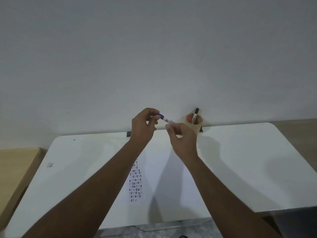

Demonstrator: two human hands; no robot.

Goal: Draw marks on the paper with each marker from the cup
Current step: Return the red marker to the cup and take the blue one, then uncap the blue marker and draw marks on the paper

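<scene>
Both hands are raised above the white table [240, 160] and share one blue marker [166, 120]. My left hand [144, 127] pinches its blue cap end. My right hand [183, 140] grips the white barrel at the other end. Below them lies the paper [157, 177], with rows of short blue, red and dark marks [135, 182] on its left part. A tan cup [195, 123] stands at the table's far edge against the wall, just right of my right hand. It holds a black-capped marker [195, 114] and a red one [189, 119].
A grey wall rises directly behind the table. A beige board or box [15, 170] sits off the table's left side. Two small dark brackets [128, 134] show at the table's back edge. Grey floor lies below the near edge.
</scene>
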